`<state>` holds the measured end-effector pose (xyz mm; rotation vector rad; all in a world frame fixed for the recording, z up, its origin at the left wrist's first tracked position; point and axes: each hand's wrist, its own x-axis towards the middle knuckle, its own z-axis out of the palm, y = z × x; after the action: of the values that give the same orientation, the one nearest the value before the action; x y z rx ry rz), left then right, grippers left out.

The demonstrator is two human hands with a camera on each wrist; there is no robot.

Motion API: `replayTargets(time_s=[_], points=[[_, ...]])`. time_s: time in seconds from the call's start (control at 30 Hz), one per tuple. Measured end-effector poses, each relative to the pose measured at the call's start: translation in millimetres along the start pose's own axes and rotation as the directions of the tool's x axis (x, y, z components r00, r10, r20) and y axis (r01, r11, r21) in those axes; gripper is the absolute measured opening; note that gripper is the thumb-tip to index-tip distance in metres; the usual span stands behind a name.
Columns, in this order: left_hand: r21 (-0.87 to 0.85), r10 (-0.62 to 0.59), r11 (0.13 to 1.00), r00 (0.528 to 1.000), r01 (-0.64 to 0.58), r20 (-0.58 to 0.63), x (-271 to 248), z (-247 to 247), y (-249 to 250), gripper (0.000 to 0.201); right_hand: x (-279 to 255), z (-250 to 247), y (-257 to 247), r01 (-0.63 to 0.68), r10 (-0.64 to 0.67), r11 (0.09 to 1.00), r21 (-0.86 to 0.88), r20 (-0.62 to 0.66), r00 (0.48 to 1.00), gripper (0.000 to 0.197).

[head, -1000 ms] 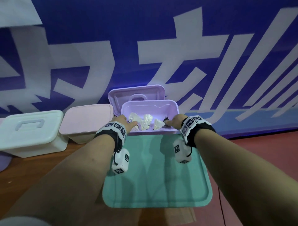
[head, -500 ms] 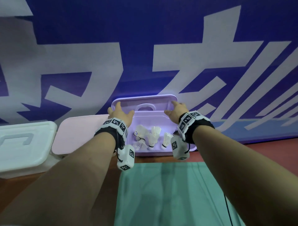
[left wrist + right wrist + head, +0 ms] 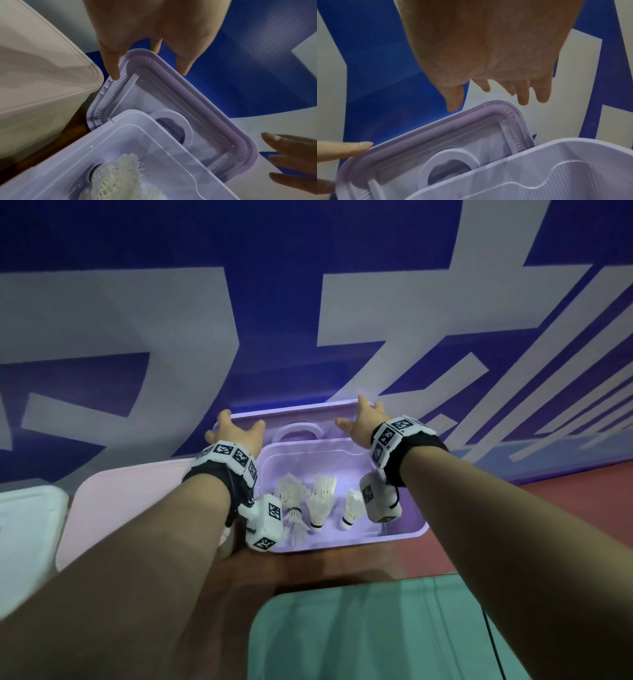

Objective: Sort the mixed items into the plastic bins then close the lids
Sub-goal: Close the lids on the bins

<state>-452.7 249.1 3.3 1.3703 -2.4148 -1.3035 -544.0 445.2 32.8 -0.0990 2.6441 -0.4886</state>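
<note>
A lilac bin (image 3: 394,537) stands against the wall with several white shuttlecocks (image 3: 318,508) inside. Its lilac lid (image 3: 298,409) leans upright behind it, inner side facing me. My left hand (image 3: 236,428) is spread at the lid's top left corner. In the left wrist view the thumb (image 3: 113,73) touches the lid's ribbed rim (image 3: 214,108) while the other fingers reach behind the edge. My right hand (image 3: 359,419) is spread at the top right corner. In the right wrist view its fingertips (image 3: 523,101) hover just above the lid (image 3: 436,136), holding nothing.
A pink bin (image 3: 130,508) with its lid on stands just left of the lilac one, and a white bin (image 3: 27,535) further left. A teal tray (image 3: 359,638) lies near me on the brown table. The blue and white banner wall (image 3: 308,302) is right behind the lid.
Both hands have risen from the bin's near rim, past its sides, to the leaning lid's top corners. The head view has moved closer and tilted up.
</note>
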Motion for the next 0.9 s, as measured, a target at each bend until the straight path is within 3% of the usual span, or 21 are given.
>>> replayTargets(time_s=[0.13, 0.23, 0.4, 0.63, 0.9], points=[[-0.011, -0.022, 1.000, 1.000, 0.022, -0.020, -1.8, 7.1, -1.9, 0.058, 8.9, 8.6, 1.9, 0.017, -0.016, 1.000, -0.018, 0.028, 0.999, 0.078], [0.055, -0.002, 0.998, 1.000, 0.003, -0.014, 0.7, 1.4, 4.0, 0.057, 16.9, 5.9, 2.4, 0.001, -0.003, 0.997, 0.079, 0.018, 1.000, 0.076], [0.063, 0.070, 0.995, 0.997, -0.071, 0.018, 3.4, -1.0, -1.4, 0.048, 20.2, 4.3, 11.7, 0.041, -0.024, 0.976, 0.215, -0.078, 0.997, 0.069], [-0.005, 0.152, 0.988, 0.988, -0.152, 0.027, 10.2, -7.5, -6.1, 0.039, 14.0, -4.6, 5.9, -0.001, 0.041, 0.969, 0.247, -0.158, 0.987, 0.063], [-0.030, 0.020, 0.999, 1.000, -0.020, -0.003, -0.6, -20.0, 2.7, 0.042, -5.1, -13.3, 6.2, -0.039, 0.090, 0.980, 0.195, -0.259, 0.962, 0.052]])
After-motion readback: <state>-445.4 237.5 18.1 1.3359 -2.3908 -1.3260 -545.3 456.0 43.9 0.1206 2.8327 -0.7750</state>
